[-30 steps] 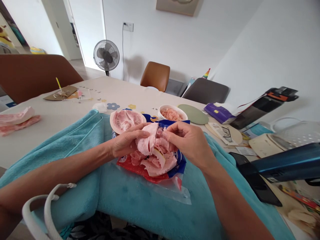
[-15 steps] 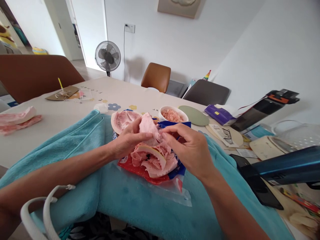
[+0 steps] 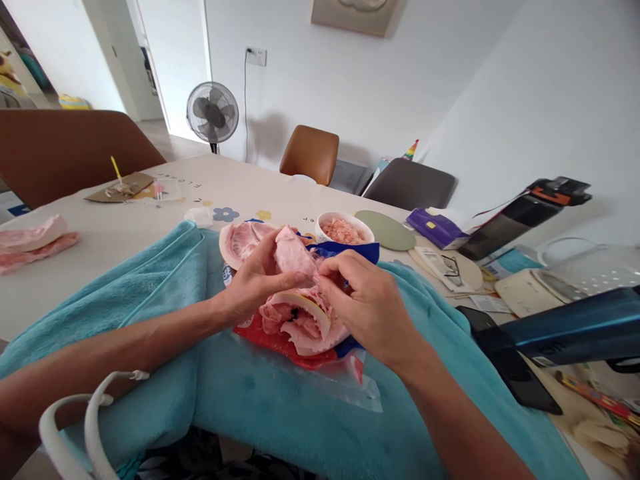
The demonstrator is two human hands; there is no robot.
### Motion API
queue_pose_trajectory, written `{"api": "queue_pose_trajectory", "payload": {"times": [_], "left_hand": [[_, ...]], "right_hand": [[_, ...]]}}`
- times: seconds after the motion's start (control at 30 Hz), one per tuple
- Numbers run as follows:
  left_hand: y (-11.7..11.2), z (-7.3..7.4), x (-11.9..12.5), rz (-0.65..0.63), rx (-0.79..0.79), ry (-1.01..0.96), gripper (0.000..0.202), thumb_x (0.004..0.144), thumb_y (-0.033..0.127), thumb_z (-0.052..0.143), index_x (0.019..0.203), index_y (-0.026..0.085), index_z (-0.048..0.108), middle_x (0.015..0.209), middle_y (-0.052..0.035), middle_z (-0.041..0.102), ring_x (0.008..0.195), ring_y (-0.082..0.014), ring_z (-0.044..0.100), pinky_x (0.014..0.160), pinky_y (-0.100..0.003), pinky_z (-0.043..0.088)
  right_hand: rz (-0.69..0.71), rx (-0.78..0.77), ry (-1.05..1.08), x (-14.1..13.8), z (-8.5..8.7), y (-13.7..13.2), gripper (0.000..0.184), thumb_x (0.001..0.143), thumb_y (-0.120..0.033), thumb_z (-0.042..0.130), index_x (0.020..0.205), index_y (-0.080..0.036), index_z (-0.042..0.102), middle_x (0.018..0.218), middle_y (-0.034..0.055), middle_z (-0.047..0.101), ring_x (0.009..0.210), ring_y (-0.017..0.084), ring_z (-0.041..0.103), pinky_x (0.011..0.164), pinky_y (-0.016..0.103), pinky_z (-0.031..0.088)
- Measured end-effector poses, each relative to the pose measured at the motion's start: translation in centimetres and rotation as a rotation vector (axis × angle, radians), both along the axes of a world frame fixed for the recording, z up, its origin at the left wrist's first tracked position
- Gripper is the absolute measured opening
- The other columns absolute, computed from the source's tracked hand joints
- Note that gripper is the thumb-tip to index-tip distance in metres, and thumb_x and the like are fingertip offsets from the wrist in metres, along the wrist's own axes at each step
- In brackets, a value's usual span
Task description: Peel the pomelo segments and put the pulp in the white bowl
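My left hand (image 3: 257,280) is closed around a pink pomelo segment (image 3: 294,253), its thumb along the near side. At the segment's right end, the fingertips of my right hand (image 3: 367,303) are pinched together on its skin; the exact spot is partly hidden. Below both hands lie pomelo peel and torn membrane (image 3: 305,323) on a red and blue plastic bag (image 3: 295,351). Behind my left hand sits a piece of pomelo (image 3: 240,241) in its thick rind. A white bowl (image 3: 323,233) of loose pink pulp (image 3: 343,231) stands just beyond the bag.
A teal towel (image 3: 240,400) covers the near table. On the right are a green oval mat (image 3: 385,230), a purple tissue pack (image 3: 437,227), a dark bottle (image 3: 515,220), a blue bottle (image 3: 575,327) and a phone (image 3: 515,373). Peel (image 3: 35,240) lies far left.
My right hand has shifted slightly left and in toward the segment, covering more of the peel below. The segment has tilted a little in my left hand. The view has moved slightly.
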State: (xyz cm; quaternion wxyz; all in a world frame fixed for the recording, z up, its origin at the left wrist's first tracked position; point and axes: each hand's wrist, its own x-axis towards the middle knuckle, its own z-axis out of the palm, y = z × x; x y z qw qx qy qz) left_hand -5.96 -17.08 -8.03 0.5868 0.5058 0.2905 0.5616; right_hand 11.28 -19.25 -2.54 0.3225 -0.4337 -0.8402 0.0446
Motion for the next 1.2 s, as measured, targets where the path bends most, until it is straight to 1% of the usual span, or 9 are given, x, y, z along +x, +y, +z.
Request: {"api": "queue_pose_trajectory", "payload": {"times": [0.13,0.3,0.43,0.5,0.53,0.73,0.97,1.1,1.2], "left_hand": [[-0.3,-0.1,0.1,0.039,0.029,0.058,0.066,0.071,0.022,0.078,0.129,0.022,0.047,0.121,-0.0056,0.059,0.115,-0.0246,0.054,0.096,-0.037,0.046],[0.1,-0.1,0.1,0.106,0.051,0.132,0.058,0.073,0.025,0.077,0.124,0.019,0.051,0.119,-0.0069,0.06,0.117,-0.0259,0.053,0.099,-0.039,0.043],[0.5,-0.1,0.0,0.101,0.077,0.077,0.054,0.072,0.024,0.076,0.121,0.019,0.052,0.12,-0.007,0.06,0.115,-0.0252,0.054,0.097,-0.037,0.045],[0.4,0.0,0.0,0.085,0.068,0.045,0.055,0.071,0.024,0.076,0.12,0.019,0.052,0.119,-0.0064,0.06,0.114,-0.0246,0.055,0.095,-0.037,0.046],[0.4,0.0,0.0,0.086,0.065,0.044,0.054,0.071,0.024,0.076,0.12,0.02,0.052,0.118,-0.0062,0.06,0.113,-0.0245,0.056,0.094,-0.037,0.047],[0.4,-0.1,0.2,0.162,0.095,0.087,0.054,0.069,0.025,0.078,0.117,0.021,0.053,0.117,-0.0045,0.06,0.113,-0.0234,0.054,0.094,-0.036,0.046],[0.0,0.3,0.5,0.216,0.074,0.192,0.052,0.067,0.027,0.079,0.113,0.021,0.056,0.108,-0.0038,0.061,0.105,-0.0205,0.056,0.086,-0.03,0.046],[0.1,-0.2,0.5,0.235,0.003,0.192,0.046,0.068,0.026,0.078,0.108,0.021,0.057,0.097,-0.0013,0.063,0.091,-0.0172,0.059,0.076,-0.027,0.047],[0.3,-0.5,0.5,0.18,-0.081,0.119,0.038,0.069,0.026,0.077,0.101,0.019,0.057,0.087,0.0002,0.062,0.078,-0.0143,0.059,0.066,-0.025,0.046]], "right_hand": [[0.046,0.032,-0.026,0.0,-0.5,0.4,0.018,0.086,-0.015,0.053,0.07,-0.02,0.049,0.068,-0.0012,0.057,0.059,0.011,0.052,0.057,0.024,0.039],[0.034,0.162,-0.014,-0.4,-1.6,0.9,0.02,0.083,-0.01,0.052,0.069,-0.021,0.044,0.065,-0.002,0.055,0.055,0.01,0.049,0.051,0.024,0.035],[-0.006,0.143,0.078,-0.4,-1.5,1.0,0.01,0.087,-0.017,0.056,0.078,-0.02,0.052,0.073,-0.0005,0.06,0.061,0.011,0.056,0.054,0.023,0.043],[-0.003,0.172,0.066,-0.3,-1.3,1.0,0.004,0.089,-0.019,0.055,0.085,-0.02,0.056,0.08,0.002,0.064,0.068,0.012,0.06,0.057,0.024,0.045],[0.014,0.191,0.047,-0.2,-1.2,1.0,0.006,0.09,-0.019,0.053,0.086,-0.02,0.058,0.081,0.0029,0.065,0.071,0.013,0.061,0.057,0.025,0.045],[0.013,0.266,-0.05,-0.2,-1.6,1.1,0.018,0.094,-0.02,0.047,0.079,-0.018,0.057,0.078,0.0049,0.064,0.07,0.014,0.061,0.056,0.026,0.044],[0.006,0.204,-0.095,-0.4,-2.7,2.0,0.017,0.085,-0.013,0.047,0.07,-0.019,0.048,0.066,0.0001,0.055,0.056,0.012,0.051,0.051,0.025,0.037],[-0.014,0.382,-0.1,-0.7,-3.8,2.6,0.017,0.083,-0.011,0.045,0.068,-0.02,0.044,0.062,-0.0006,0.049,0.053,0.011,0.046,0.048,0.025,0.032],[0.005,0.517,-0.125,-0.7,-4.5,2.9,0.018,0.083,-0.012,0.045,0.068,-0.02,0.043,0.061,-0.0007,0.047,0.052,0.011,0.044,0.047,0.025,0.031]]}}
